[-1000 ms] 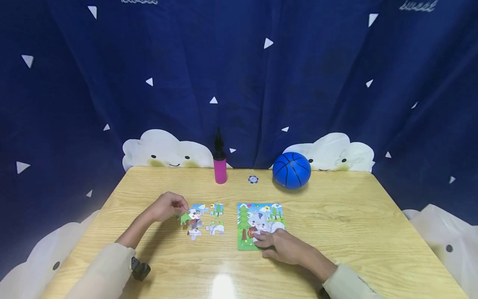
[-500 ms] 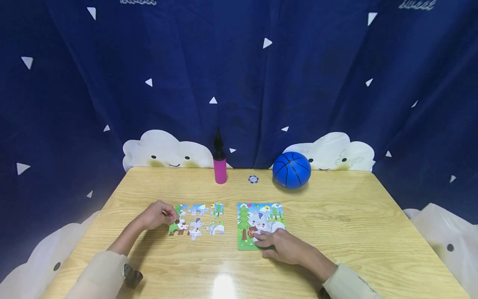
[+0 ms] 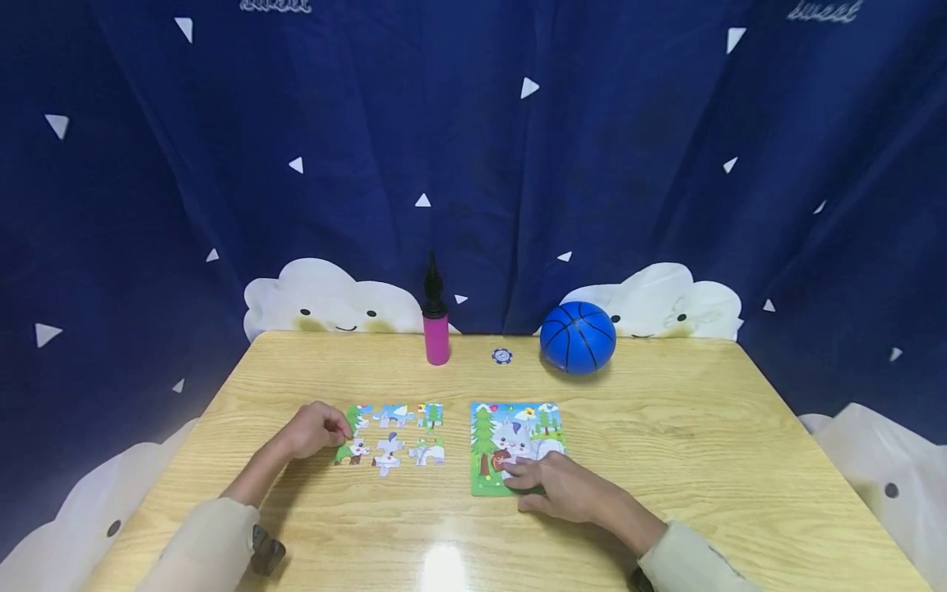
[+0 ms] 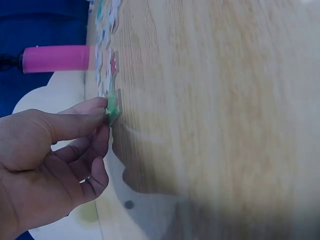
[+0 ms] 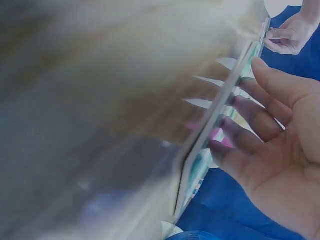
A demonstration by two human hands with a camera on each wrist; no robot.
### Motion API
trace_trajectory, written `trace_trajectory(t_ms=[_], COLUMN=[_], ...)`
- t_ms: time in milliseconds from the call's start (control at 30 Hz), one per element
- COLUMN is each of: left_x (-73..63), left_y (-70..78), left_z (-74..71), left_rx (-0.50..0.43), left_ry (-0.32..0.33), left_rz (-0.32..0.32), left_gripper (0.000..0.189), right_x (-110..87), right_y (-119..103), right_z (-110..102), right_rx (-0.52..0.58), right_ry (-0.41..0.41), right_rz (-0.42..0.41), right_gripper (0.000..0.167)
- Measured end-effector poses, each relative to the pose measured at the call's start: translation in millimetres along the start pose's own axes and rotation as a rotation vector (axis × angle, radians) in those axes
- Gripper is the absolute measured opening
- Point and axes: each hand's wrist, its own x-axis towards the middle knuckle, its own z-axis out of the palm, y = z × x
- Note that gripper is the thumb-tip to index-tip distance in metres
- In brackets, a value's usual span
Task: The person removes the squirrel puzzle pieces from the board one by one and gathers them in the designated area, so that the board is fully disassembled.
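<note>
By navy curtain (image 3: 473, 131), wood tbl (image 3: 688, 436): L hand (image 3: 312, 430) pinches puzzle pc (image 4: 115, 109), R hand (image 3: 560, 487) splayed.

Place: kids' play corner, I'd say from my end; home or studio, can't tell
Curtain (image 3: 629, 164): navy, white triangles (image 3: 529, 88), smiley clouds (image 3: 333, 292)
Table (image 3: 666, 427): light wood grain
Puzzle (image 3: 388, 450): cartoon print, super kiddie
Ball (image 3: 578, 337): blue, basketball-style

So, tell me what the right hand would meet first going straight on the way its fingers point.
The right hand rests on the picture board; sliding across it, it would probably first meet the lower-row puzzle piece nearest that board, though depth is hard to judge.
</note>
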Motion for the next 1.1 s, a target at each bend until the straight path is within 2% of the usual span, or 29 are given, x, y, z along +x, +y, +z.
trace_trajectory(t_ms=[233, 433, 533, 700, 900, 1100], left_x=[2.9, 9.5, 14.9, 25.6, 37.5, 49.3], left_y=[5.8, 21.6, 32.8, 52.7, 78.7, 106.8], left_z=[-2.9, -3.6, -1.4, 4.0, 13.1, 33.5], left_rx=[0.017, 0.006, -0.001, 0.015, 0.0, -0.056], left_ry=[0.002, 0.005, -0.01, -0.034, -0.06, -0.09], left_rz=[0.057, 0.11, 0.136, 0.184, 0.244, 0.27], left_gripper=[0.006, 0.006, 0.006, 0.006, 0.009, 0.013], right_x=[0.6, 1.5, 2.1, 1.1, -8.7, -27.2], right_y=[-3.0, -3.6, -2.9, -0.4, 8.0, 22.0], right_z=[-3.7, -3.5, -3.0, -4.7, -11.4, -15.1], right_rx=[-0.051, -0.049, -0.021, 0.045, 0.096, 0.08], right_ry=[-0.007, 0.023, 0.061, 0.102, 0.125, 0.146], right_rz=[0.004, -0.026, -0.062, -0.065, 0.008, 0.048], right_gripper=[0.037, 0.041, 0.04, 0.037, 0.038, 0.041])
